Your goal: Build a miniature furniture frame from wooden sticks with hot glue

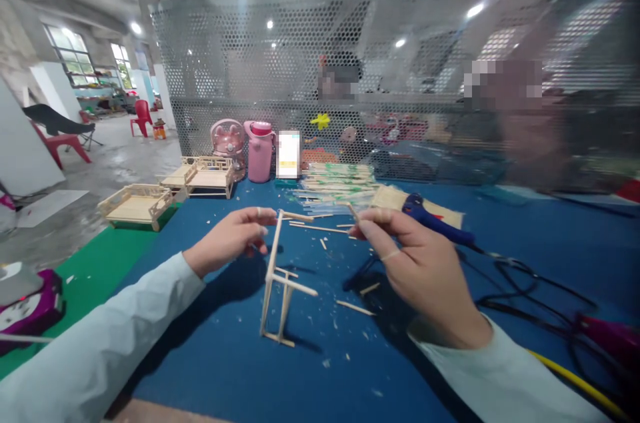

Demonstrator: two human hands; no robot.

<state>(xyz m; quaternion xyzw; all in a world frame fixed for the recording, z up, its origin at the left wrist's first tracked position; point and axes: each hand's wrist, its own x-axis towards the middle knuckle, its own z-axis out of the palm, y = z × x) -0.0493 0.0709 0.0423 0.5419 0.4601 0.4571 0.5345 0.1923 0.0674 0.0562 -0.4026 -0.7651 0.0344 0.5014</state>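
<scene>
A small frame of thin wooden sticks (273,276) stands on the blue table, left of the middle. My left hand (233,236) is at its upper end, fingers curled by the top corner; what they grip, if anything, is hard to make out. To the right, my right hand (417,263) pinches a short wooden stick (353,211) between thumb and forefinger, apart from the frame. Loose sticks (355,307) and small scraps lie on the table between and below the hands. Behind them is a pile of bagged sticks (340,183).
Finished miniature wooden pieces (137,204) stand at the back left. A pink flask (260,153) and a lit phone (289,155) are by the mesh screen. A blue glue gun (437,219) with black cables (520,283) lies right. People are behind the mesh.
</scene>
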